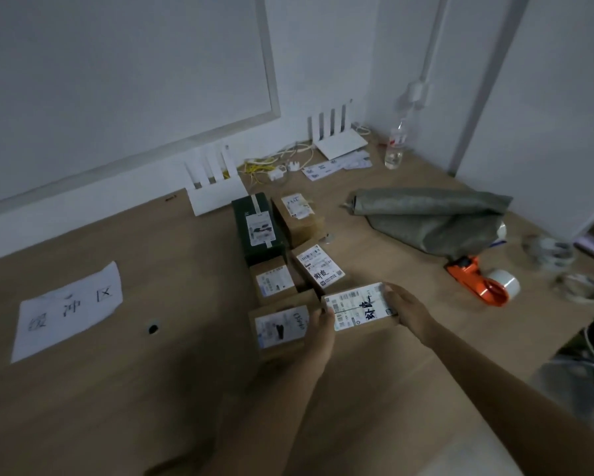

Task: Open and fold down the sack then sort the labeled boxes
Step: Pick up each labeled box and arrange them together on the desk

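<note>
Paper comes first at the far left: one white sheet with three hand-brushed characters lies flat on the wooden table, beside a small dark hole in the wood. Toward the middle I count six boxes: one dark green carton, long and glossy, and five brown cardboard ones, each with a white printed label, packed close in two rows. The nearest-left cardboard box is partly covered by the left hand. That hand and the right hand clasp the two ends of the held box, fingers curled round its edges; its label carries bold black writing I can't read. Behind stand two white routers with upright antennas, amid tangled yellow cables. Further right, the grey woven sack lies crumpled and folded over itself. Beyond it sit one orange tape dispenser, one clear bottle, and blurred tape rolls at the table edge.
</note>
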`<action>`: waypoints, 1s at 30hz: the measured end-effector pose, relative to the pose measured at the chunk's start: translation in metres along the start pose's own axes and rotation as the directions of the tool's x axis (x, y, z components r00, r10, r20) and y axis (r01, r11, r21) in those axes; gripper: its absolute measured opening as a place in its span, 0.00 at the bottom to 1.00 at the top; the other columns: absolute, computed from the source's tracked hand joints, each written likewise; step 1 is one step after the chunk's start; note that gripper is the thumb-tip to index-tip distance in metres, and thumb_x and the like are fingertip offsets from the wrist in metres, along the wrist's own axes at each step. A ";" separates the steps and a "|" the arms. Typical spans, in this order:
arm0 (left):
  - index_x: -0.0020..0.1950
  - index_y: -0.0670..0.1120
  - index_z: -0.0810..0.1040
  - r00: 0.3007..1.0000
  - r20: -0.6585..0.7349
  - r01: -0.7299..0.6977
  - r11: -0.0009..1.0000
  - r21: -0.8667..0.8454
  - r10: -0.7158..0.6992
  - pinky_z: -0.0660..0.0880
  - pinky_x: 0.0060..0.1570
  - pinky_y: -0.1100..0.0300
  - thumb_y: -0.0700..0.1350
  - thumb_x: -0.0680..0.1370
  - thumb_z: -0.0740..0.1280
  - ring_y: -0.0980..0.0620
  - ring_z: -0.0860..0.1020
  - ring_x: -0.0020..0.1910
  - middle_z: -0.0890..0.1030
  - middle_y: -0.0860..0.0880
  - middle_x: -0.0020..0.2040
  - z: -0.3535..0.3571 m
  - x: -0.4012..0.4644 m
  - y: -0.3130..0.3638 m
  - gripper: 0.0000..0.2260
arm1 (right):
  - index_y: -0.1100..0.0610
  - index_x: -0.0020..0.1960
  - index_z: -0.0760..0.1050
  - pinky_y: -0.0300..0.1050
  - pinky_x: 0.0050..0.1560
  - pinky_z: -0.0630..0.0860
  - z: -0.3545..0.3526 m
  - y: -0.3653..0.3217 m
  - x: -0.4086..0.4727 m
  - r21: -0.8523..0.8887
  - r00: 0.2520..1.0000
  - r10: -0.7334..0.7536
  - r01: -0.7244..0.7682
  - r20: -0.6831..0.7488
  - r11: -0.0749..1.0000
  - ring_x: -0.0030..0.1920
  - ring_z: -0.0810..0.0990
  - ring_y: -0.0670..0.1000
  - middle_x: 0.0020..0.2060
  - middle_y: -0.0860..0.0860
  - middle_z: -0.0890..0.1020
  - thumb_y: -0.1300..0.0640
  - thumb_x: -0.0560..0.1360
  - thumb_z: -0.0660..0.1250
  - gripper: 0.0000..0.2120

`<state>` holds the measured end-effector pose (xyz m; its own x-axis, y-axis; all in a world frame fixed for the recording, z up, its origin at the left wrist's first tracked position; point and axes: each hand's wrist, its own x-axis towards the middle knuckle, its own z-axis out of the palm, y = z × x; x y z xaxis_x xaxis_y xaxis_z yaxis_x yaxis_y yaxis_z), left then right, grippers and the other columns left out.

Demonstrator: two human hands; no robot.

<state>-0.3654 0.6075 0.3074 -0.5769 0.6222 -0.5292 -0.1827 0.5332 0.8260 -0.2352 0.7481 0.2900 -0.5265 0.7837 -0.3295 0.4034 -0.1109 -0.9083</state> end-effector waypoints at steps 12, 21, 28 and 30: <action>0.73 0.45 0.64 0.994 -0.052 0.098 0.994 0.046 -0.096 0.70 0.57 0.57 0.57 0.81 0.54 0.47 0.74 0.64 0.74 0.46 0.67 0.058 0.052 -0.022 0.25 | 0.49 0.56 0.77 0.47 0.50 0.78 -0.007 0.048 0.060 -0.012 0.988 0.156 -0.156 -0.011 0.988 0.47 0.81 0.53 0.49 0.54 0.81 0.43 0.78 0.61 0.13; 0.73 0.45 0.62 0.953 -0.005 0.302 0.950 -0.083 -0.304 0.67 0.60 0.53 0.58 0.80 0.56 0.44 0.72 0.64 0.72 0.42 0.67 0.068 0.073 -0.028 0.26 | 0.53 0.62 0.76 0.45 0.49 0.77 -0.003 0.063 0.078 -0.163 0.986 0.151 -0.138 0.072 0.977 0.49 0.81 0.55 0.51 0.57 0.82 0.38 0.78 0.57 0.24; 0.72 0.44 0.66 0.933 0.032 0.357 0.911 -0.206 -0.359 0.65 0.57 0.57 0.58 0.80 0.59 0.45 0.72 0.64 0.73 0.43 0.66 0.067 0.079 -0.033 0.26 | 0.52 0.67 0.72 0.58 0.60 0.76 0.002 0.102 0.092 -0.153 0.969 0.202 -0.180 0.145 0.972 0.55 0.81 0.55 0.57 0.55 0.81 0.20 0.59 0.59 0.48; 0.72 0.43 0.66 0.933 0.037 0.356 0.909 -0.219 -0.357 0.64 0.56 0.58 0.57 0.80 0.59 0.45 0.71 0.65 0.72 0.44 0.68 0.068 0.079 -0.034 0.25 | 0.52 0.64 0.74 0.57 0.58 0.78 0.003 0.103 0.088 -0.148 0.969 0.205 -0.184 0.137 0.972 0.53 0.82 0.53 0.54 0.54 0.83 0.23 0.62 0.61 0.43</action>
<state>-0.3510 0.6772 0.2241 -0.4441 0.4116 -0.7959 -0.5455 0.5804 0.6045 -0.2421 0.8037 0.1665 -0.5305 0.6530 -0.5405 0.5998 -0.1614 -0.7837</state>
